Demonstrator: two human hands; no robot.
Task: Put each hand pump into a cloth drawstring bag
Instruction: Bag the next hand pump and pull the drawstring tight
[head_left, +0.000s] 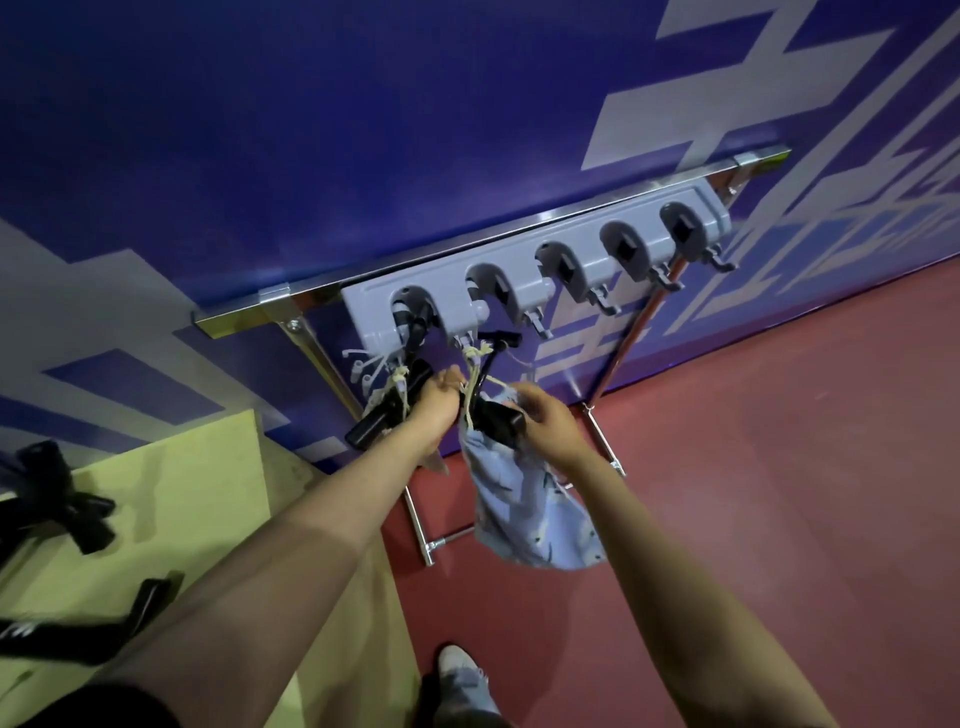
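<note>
A light blue patterned cloth drawstring bag (524, 514) hangs by its beige cord from a hook on the grey wall rack (587, 260). A black hand pump (498, 421) sticks out of the bag's mouth, its T-handle up near the rack. My right hand (545, 421) grips the bag's rim beside the pump body. My left hand (439, 397) holds the other side of the opening at the cord. Left of it another black pump (384, 415) hangs among beige cords. Two more black pumps (67, 499) lie on the pale wooden table (171, 499) at the left.
The rack carries several grey clips and hooks, mounted on a chrome rail frame (493, 228) against a blue wall. The frame's legs stand on the red floor (753, 467). My shoe (462, 680) is at the bottom centre, next to the table's edge.
</note>
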